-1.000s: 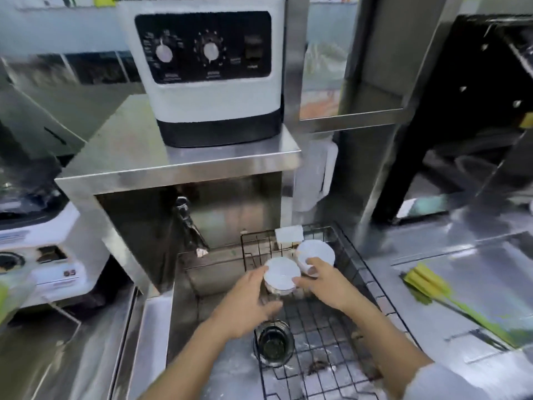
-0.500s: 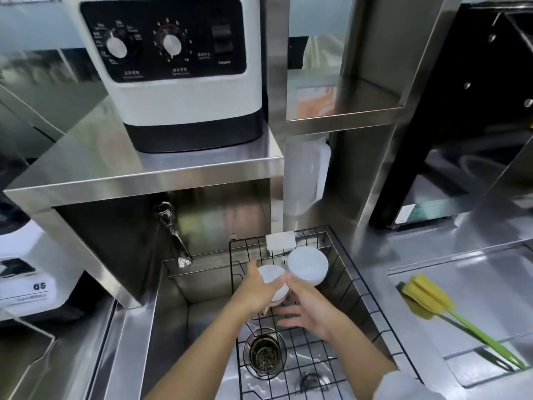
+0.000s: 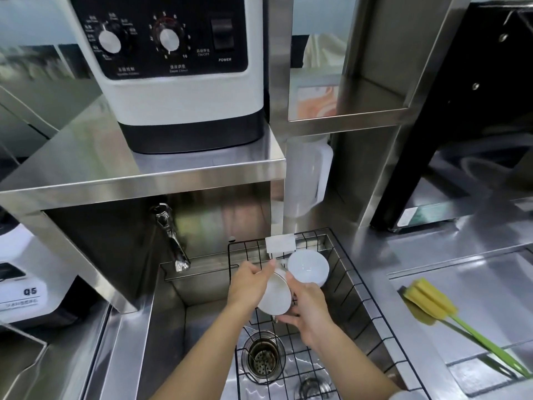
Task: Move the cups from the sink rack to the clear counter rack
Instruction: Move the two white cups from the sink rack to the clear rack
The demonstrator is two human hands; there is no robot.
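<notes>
A black wire sink rack (image 3: pixel 357 290) sits inside the steel sink. A white cup (image 3: pixel 275 295) is lifted above the rack and tilted, its base toward me. My left hand (image 3: pixel 248 284) grips its left side and my right hand (image 3: pixel 310 308) cups it from below and the right. A second white cup (image 3: pixel 308 267) stands upside down at the rack's far end, just beyond my right hand. The clear counter rack is not in view.
A faucet (image 3: pixel 170 238) sticks out over the sink's back left. A drain strainer (image 3: pixel 261 356) lies under the rack. A yellow sponge brush with a green handle (image 3: pixel 429 303) rests on the counter at right. A white appliance (image 3: pixel 178 76) stands on the steel shelf above.
The nearer cup has been raised off the rack and tilted between both hands. My right hand slid under it. The view has moved closer.
</notes>
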